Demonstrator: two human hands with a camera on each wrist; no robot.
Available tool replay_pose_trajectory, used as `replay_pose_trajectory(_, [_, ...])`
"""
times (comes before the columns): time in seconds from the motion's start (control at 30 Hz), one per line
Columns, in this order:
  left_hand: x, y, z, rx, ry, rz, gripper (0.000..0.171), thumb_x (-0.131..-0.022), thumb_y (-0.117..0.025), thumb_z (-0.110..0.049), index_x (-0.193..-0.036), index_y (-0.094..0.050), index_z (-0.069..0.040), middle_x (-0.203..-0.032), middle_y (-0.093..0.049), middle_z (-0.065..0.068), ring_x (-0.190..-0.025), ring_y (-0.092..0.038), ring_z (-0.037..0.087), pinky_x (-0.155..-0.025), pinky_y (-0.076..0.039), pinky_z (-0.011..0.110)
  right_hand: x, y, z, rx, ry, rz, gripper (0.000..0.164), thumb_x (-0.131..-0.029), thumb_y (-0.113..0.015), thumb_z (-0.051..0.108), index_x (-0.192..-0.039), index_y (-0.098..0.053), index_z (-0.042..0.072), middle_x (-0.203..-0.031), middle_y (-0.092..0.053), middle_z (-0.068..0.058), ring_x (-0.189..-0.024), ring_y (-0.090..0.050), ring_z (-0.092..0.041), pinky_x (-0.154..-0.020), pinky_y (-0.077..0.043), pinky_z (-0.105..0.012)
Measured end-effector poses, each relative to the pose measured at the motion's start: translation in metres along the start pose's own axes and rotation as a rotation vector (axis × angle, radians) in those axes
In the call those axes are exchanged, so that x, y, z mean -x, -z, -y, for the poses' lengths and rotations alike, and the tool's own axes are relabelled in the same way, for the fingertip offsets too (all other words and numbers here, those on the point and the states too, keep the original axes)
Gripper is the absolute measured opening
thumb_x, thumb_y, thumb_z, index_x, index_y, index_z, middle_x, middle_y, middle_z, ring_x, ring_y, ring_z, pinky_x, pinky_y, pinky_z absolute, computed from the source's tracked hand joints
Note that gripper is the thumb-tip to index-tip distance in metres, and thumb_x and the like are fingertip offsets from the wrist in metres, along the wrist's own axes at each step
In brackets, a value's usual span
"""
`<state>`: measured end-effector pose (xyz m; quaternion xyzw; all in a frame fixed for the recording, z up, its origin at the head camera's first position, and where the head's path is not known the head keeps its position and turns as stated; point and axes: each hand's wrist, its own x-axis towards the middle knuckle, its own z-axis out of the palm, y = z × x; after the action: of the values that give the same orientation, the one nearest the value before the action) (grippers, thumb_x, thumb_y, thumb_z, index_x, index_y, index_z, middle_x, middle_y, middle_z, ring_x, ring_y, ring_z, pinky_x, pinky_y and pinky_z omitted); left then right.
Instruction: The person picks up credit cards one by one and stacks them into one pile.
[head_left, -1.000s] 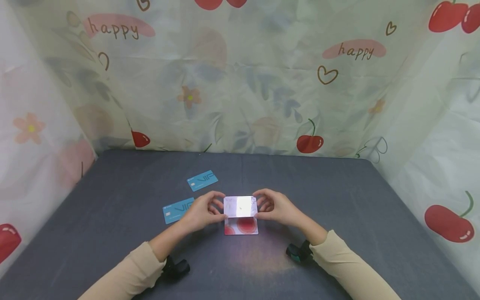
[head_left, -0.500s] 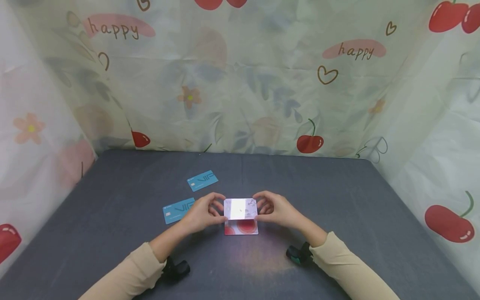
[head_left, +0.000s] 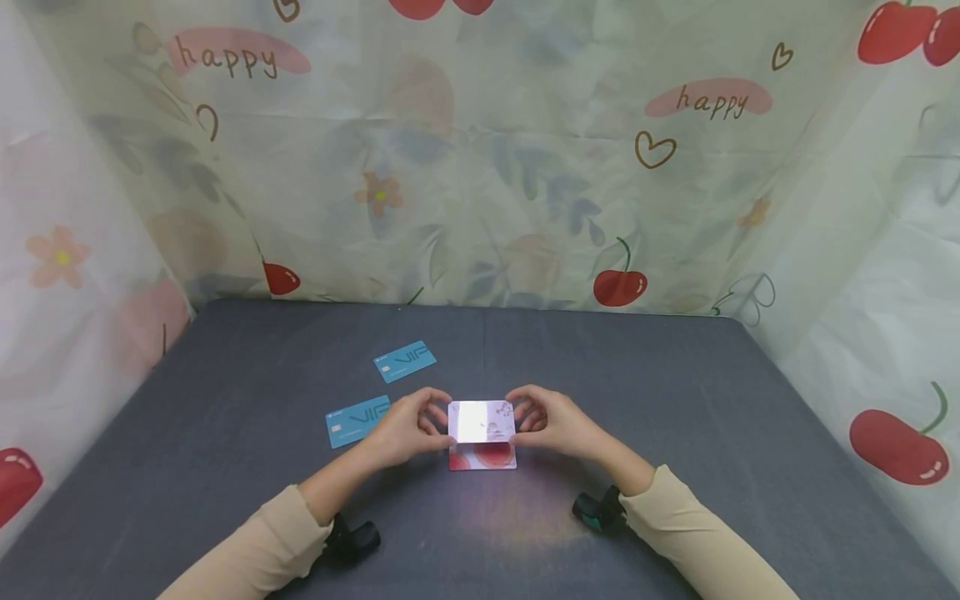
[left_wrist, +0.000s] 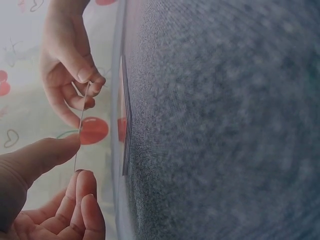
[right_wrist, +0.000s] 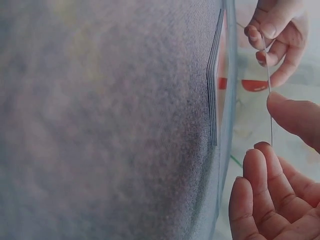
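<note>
My left hand [head_left: 408, 427] and right hand [head_left: 553, 422] hold one pale pink and lilac card [head_left: 497, 422] between them by its short edges, thumbs at the near corners and fingers at the far ones. A bright glare covers part of its face. It hangs a little above a neat stack of cards [head_left: 480, 461], whose top shows red circles and whose far part is hidden by the held card. Seen edge-on in the left wrist view, the held card [left_wrist: 83, 112] stands apart from the stack [left_wrist: 126, 115]. The right wrist view shows the same gap above the stack [right_wrist: 212, 100].
Two blue VIP cards lie on the dark grey table [head_left: 675, 400]: a nearer blue card [head_left: 356, 419], partly behind the left hand, and a farther blue card [head_left: 405, 361]. Patterned curtains [head_left: 480, 167] hang at the back and both sides. Black wrist cameras sit under both wrists.
Both hands have moved slightly toward the person with the card, covering a bit more of the stack. The glare has shifted left across the card. The blue cards have stayed put.
</note>
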<state>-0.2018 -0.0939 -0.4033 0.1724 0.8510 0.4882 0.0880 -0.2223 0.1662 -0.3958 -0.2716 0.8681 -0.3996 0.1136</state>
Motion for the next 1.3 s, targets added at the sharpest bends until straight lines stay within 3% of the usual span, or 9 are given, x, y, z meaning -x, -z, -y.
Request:
replay_pose_trajectory(0.7, [0.0005,-0.0049,-0.0010,-0.048,0.046,0.018,0.051,-0.073,-0.077,-0.010,-0.116,-0.053,0.002,-0.087,-0.062,0.008,-0.065,-0.057,0.010,-0.058,-0.047,0.022,0.0019,-0.0007,-0.0004,0.010,-0.023,0.051,0.049,-0.077,-0.075,0.013,-0.119,-0.053,0.000,-0.092,-0.063,-0.010,-0.074,-0.057,-0.007,-0.068,-0.050,-0.018])
replay_pose_trajectory(1.3, [0.0017,-0.0066,-0.0070,-0.065,0.101,0.041,0.051,-0.072,-0.078,-0.009,-0.115,-0.053,0.002,-0.083,-0.062,0.006,-0.063,-0.054,0.011,-0.057,-0.044,0.022,0.0040,-0.0027,0.0021,-0.017,-0.074,0.084,0.053,-0.074,-0.077,0.010,-0.120,-0.052,-0.003,-0.092,-0.062,-0.012,-0.078,-0.058,-0.016,-0.068,-0.049,-0.017])
